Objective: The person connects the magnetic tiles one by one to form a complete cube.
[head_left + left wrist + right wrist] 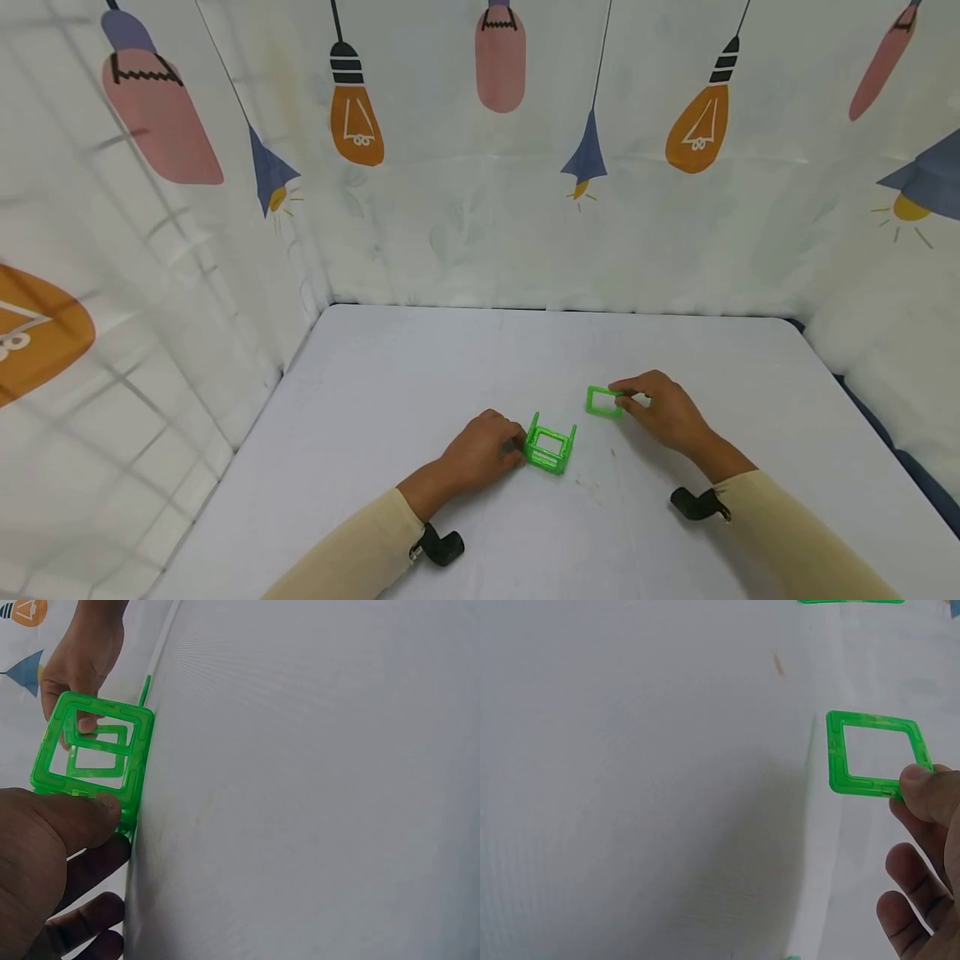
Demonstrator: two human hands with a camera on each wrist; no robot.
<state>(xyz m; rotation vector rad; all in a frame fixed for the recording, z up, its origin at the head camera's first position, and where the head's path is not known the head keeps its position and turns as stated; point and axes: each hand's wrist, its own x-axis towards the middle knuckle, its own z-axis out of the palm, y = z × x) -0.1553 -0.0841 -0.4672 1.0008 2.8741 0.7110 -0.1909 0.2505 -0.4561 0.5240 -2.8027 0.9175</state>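
Note:
On the table, my left hand [486, 450] pinches the side of a small green structure [545, 461] made of open square magnetic tiles. Its upper side looks uncovered, with tile edges standing up. In the left wrist view the thumb presses the near tile [142, 754] of that structure, and the other fingers curl below. Farther right, my right hand [671, 414] holds one loose green square magnetic tile [589, 400] by its edge, apart from the structure. The right wrist view shows this tile [836, 754] pinched at a corner between thumb and index finger.
Both hands work over a white-covered table [420, 358]. A pale curtain [465, 233] printed with lamps and bulbs surrounds its back and sides. Each wrist carries a black camera mount, one being the left mount [442, 546]. Small brownish marks [588, 486] dot the cloth.

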